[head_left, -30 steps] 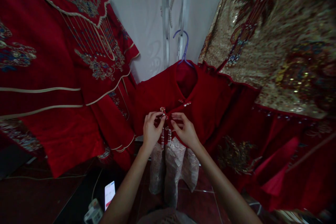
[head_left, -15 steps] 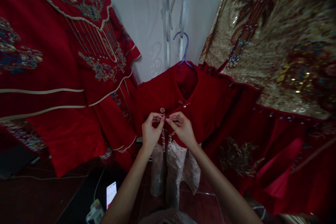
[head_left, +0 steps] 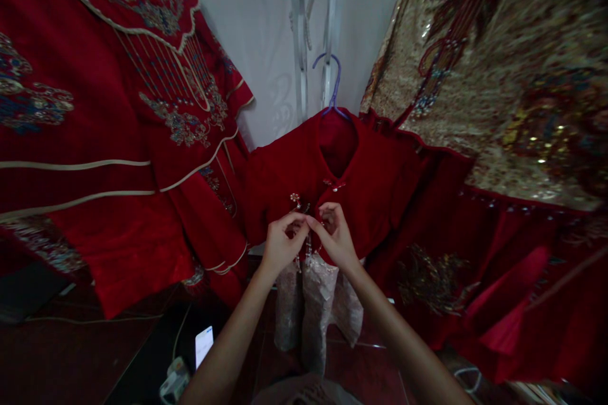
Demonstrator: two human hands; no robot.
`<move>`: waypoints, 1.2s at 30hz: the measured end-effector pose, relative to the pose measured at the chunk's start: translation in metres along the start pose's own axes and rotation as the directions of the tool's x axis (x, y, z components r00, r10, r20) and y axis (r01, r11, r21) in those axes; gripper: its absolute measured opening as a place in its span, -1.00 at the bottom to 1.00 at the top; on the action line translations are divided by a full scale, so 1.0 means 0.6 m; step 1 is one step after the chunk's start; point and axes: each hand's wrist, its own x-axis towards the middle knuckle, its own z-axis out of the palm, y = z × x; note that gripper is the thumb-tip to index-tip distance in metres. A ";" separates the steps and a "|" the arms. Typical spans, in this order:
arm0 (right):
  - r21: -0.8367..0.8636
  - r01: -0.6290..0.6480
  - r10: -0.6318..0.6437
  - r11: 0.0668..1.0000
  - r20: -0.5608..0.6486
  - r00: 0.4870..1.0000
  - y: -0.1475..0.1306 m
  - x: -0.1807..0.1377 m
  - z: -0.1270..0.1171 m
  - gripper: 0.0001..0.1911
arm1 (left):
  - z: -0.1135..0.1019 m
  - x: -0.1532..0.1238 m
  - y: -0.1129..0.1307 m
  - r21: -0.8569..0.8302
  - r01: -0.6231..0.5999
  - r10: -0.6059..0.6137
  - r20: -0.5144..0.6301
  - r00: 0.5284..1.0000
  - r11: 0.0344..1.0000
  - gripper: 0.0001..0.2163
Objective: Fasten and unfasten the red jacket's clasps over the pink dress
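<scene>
A short red top (head_left: 370, 202) hangs on a purple hanger (head_left: 336, 79), its stand collar facing me. On its front sit a beaded flower ornament (head_left: 295, 198) and a small clasp (head_left: 335, 186) below the neck opening. Beaded tassel strands (head_left: 308, 245) dangle below my fingertips. My left hand (head_left: 284, 242) pinches at the tassel's upper end, thumb against forefinger. Against it, my right hand (head_left: 336, 242) presses its thumb tip, the other fingers curled and its forefinger raised. The exact spot pinched is hidden by the fingers. Pale patterned fabric (head_left: 317, 294) hangs under the hem.
On the left hangs an embroidered red jacket (head_left: 118, 114) with cream piping. A gold sequined garment (head_left: 475, 88) hangs to the right above dark red cloth. Metal rails (head_left: 299, 31) stand against the wall. Low at left are a lit phone (head_left: 204, 347) and a white plug adapter (head_left: 175, 381).
Both hands have shifted slightly right and down from beside the flower ornament. My fingertips now meet, and the right forefinger has lifted away from its thumb.
</scene>
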 end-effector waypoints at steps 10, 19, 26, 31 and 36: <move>0.189 -0.233 0.244 0.954 -0.037 0.969 -0.069 -0.007 -0.088 -0.78 | 0.029 0.077 0.011 -0.116 -0.001 0.017 0.130 0.991 0.993 -0.82; 0.136 -0.145 0.148 0.980 -0.009 0.989 -0.064 -0.013 -0.092 -0.78 | 0.048 0.058 0.011 -0.161 0.054 -0.033 0.130 0.991 0.985 -0.79; 0.065 -0.017 0.026 0.998 -0.138 0.990 -0.007 0.018 -0.029 -0.69 | 0.004 0.014 -0.039 0.005 0.043 -0.039 -0.310 0.950 0.999 -0.80; 0.057 -0.019 0.019 0.998 -0.011 1.000 0.009 0.032 -0.004 -0.65 | -0.008 0.025 -0.057 0.193 -0.017 0.077 -0.309 0.948 0.981 -0.77; -0.110 0.078 -0.075 0.991 0.027 0.997 0.004 0.035 -0.008 -0.75 | -0.007 0.040 -0.046 0.411 -0.079 0.213 -0.292 0.932 0.908 -0.85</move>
